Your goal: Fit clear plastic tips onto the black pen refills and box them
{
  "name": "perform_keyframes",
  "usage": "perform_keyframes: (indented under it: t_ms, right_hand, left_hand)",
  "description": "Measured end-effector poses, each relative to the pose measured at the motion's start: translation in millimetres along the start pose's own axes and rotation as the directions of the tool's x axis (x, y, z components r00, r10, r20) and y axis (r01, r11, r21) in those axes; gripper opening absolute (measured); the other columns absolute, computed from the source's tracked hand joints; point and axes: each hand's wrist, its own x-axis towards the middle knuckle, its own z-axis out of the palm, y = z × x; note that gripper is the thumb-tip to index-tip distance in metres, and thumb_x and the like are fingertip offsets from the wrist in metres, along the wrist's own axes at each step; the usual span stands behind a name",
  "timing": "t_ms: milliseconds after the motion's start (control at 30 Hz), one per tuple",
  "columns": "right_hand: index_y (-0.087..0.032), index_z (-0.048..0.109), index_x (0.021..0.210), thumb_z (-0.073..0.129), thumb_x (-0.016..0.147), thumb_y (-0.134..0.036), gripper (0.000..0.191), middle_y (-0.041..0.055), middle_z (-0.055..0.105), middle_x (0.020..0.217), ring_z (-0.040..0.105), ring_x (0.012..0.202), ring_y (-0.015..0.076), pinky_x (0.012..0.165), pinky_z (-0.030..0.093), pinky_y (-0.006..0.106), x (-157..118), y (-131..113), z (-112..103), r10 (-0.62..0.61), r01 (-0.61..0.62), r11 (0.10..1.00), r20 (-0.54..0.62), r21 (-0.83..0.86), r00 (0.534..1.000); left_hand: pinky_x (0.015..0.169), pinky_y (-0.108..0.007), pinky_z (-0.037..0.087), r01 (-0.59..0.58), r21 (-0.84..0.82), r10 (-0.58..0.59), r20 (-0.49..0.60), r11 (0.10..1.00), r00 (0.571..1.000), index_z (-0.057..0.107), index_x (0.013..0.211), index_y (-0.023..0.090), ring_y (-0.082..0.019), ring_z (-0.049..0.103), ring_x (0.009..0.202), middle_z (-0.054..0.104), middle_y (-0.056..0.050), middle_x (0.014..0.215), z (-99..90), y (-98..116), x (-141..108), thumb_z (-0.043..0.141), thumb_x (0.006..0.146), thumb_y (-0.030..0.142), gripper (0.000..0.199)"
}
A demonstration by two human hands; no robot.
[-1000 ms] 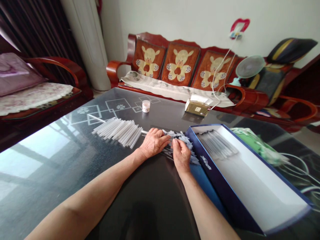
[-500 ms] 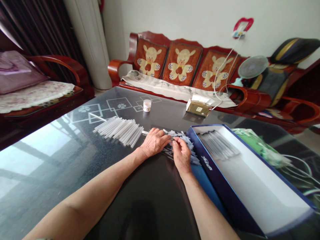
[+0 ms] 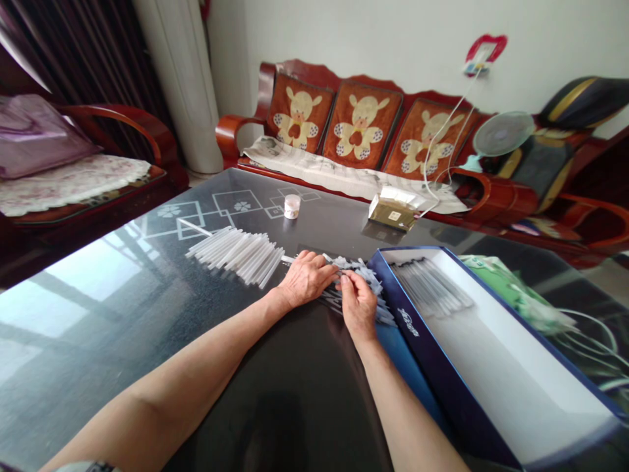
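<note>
My left hand (image 3: 307, 280) is closed around one end of a whitish tube, whose other end sticks out at its left. Fingertips of my right hand (image 3: 358, 303) are pinched right beside it, on something small and dark that I cannot make out. Left of my hands, a pile of white tubes (image 3: 236, 254) lies on the dark glossy table (image 3: 246, 393). Another heap of translucent pieces (image 3: 383, 305) is behind and right of my right hand, partly hidden by it. A blue box (image 3: 531, 367) with white inside holds a row of tubes with dark ends (image 3: 432, 286).
A small white jar (image 3: 291, 206) and a tissue box (image 3: 393, 210) stand toward the table's back. Green plastic packaging (image 3: 511, 288) and white cables (image 3: 590, 334) lie right of the box. Beyond are a sofa with bear cushions (image 3: 362, 121) and a fan (image 3: 504, 133).
The view has shifted slightly, so the scene sits a little further right. Both hands stay together in nearly the same place, with only small finger movement.
</note>
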Motion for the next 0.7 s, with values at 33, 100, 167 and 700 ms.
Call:
perform_keyframes:
  t_ms: [33,100,167,700]
  right_hand:
    - [-0.017,0.064,0.100,0.054,0.083,-0.045,0.034,0.0096,0.071,0.094,0.067,0.072,0.0196,0.072,0.056,0.036,-0.2,-0.1,0.0,0.000,0.000,1.000,0.009,0.016,1.000]
    - [-0.017,0.062,0.107,0.056,0.081,-0.045,0.039,0.0107,0.069,0.101,0.067,0.078,0.0203,0.072,0.056,0.036,-0.6,-0.7,0.0,0.009,-0.010,0.999,0.019,0.051,1.000]
    - [-0.016,0.060,0.109,0.057,0.081,-0.047,0.042,0.0116,0.069,0.100,0.067,0.076,0.0204,0.068,0.056,0.035,-0.9,-2.0,0.1,0.042,-0.043,0.997,0.014,0.059,0.999]
    - [-0.015,0.061,0.106,0.056,0.082,-0.047,0.039,0.0094,0.069,0.088,0.064,0.067,0.0177,0.062,0.054,0.032,-1.2,-2.9,0.1,0.052,-0.052,0.998,-0.004,0.031,0.999]
  left_hand:
    - [0.074,-0.034,0.033,0.001,0.001,-0.001,-0.001,1.000,1.000,0.064,0.109,0.024,-0.017,0.048,0.074,0.057,-0.003,0.078,0.3,-0.4,-0.1,0.030,0.099,0.043,0.040]
    - [0.074,-0.034,0.032,0.003,0.006,-0.003,-0.005,1.000,1.000,0.064,0.109,0.024,-0.017,0.048,0.074,0.057,-0.003,0.078,0.7,-1.1,-0.3,0.030,0.099,0.043,0.040]
    - [0.074,-0.034,0.032,0.004,0.009,-0.003,-0.007,1.000,1.000,0.064,0.108,0.024,-0.017,0.048,0.073,0.057,-0.003,0.077,1.0,-1.3,-0.6,0.030,0.099,0.043,0.041]
    - [0.074,-0.034,0.032,0.003,0.002,-0.003,0.020,1.000,1.000,0.065,0.107,0.023,-0.017,0.048,0.074,0.056,-0.004,0.078,1.2,-1.7,-1.6,0.029,0.099,0.044,0.042]
